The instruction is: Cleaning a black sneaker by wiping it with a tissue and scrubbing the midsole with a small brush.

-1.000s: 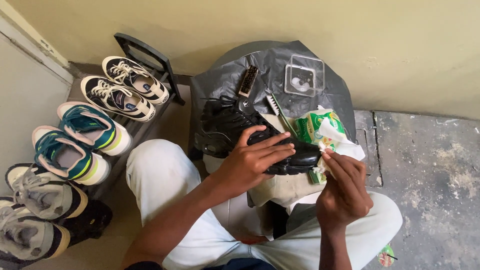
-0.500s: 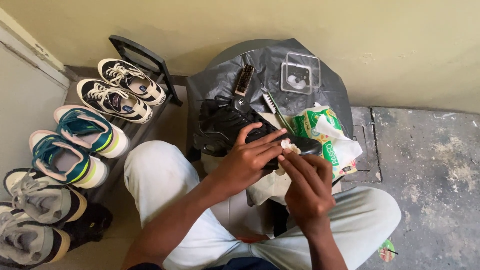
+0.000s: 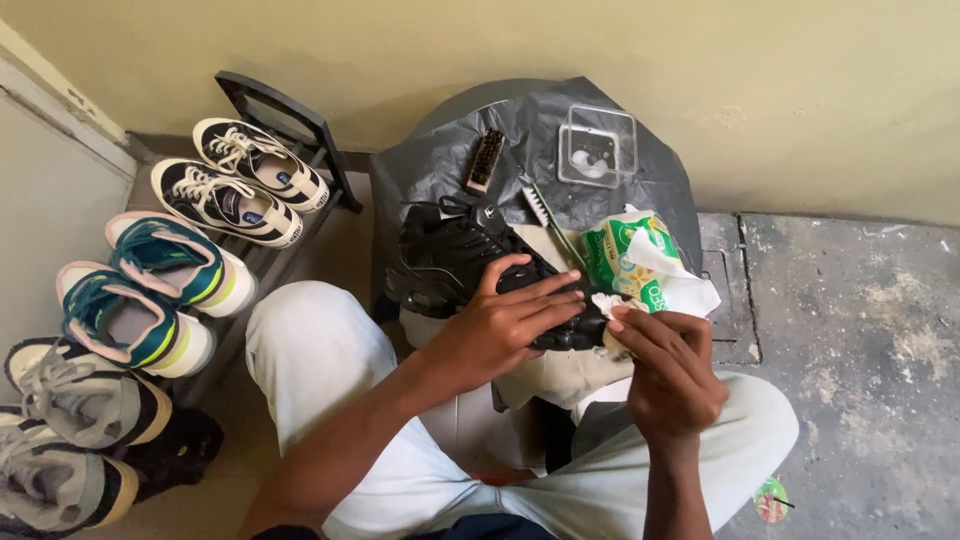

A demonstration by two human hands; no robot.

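A black sneaker point(image 3: 455, 262) lies across my lap over a grey plastic sheet point(image 3: 450, 150). My left hand point(image 3: 503, 322) grips its toe end from above, fingers spread over it. My right hand point(image 3: 668, 368) pinches a small white wipe point(image 3: 606, 304) against the sneaker's front edge. Right behind it sits a green and white wipe packet point(image 3: 630, 262) with a tissue sticking out.
On the sheet lie a brown brush point(image 3: 485, 160), a green-handled toothbrush point(image 3: 545, 215) and a clear square plastic box point(image 3: 597, 147). A rack point(image 3: 290, 125) on the left holds several pairs of sneakers point(image 3: 225, 195). Bare concrete floor point(image 3: 860, 330) lies right; a yellow wall is behind.
My right hand came up from beside the packet to the sneaker's toe with the white wipe. My left hand stays clamped on the shoe.
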